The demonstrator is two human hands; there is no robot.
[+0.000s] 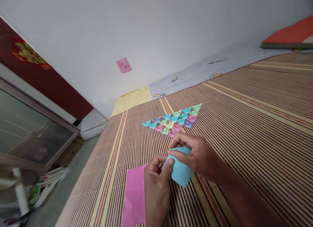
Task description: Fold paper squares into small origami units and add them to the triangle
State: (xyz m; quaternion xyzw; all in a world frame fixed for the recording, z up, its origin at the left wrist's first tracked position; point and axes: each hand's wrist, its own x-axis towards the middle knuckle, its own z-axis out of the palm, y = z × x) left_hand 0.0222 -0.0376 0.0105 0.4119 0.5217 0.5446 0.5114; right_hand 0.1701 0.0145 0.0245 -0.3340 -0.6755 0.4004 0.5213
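Observation:
A light blue sheet of paper [182, 174] is held up between my two hands over the striped mat. My left hand [158, 178] pinches its left edge, thumb on top. At the upper edge, the thumb and fingers of my right hand [193, 150] grip the same sheet. Partly under my left hand lies a bright pink sheet of paper [133, 196], slightly creased. Beyond my hands, several small folded paper pieces [168, 124] in blue, green, pink, purple and yellow are laid out in a triangle.
The striped mat [234, 122] covers a bed-like surface against a white wall [171, 28]. A pink note [124, 65] is stuck on the wall. An orange folded item [288, 33] lies at the far right. Left are a glass-panelled cabinet [36, 122] and floor clutter [46, 186].

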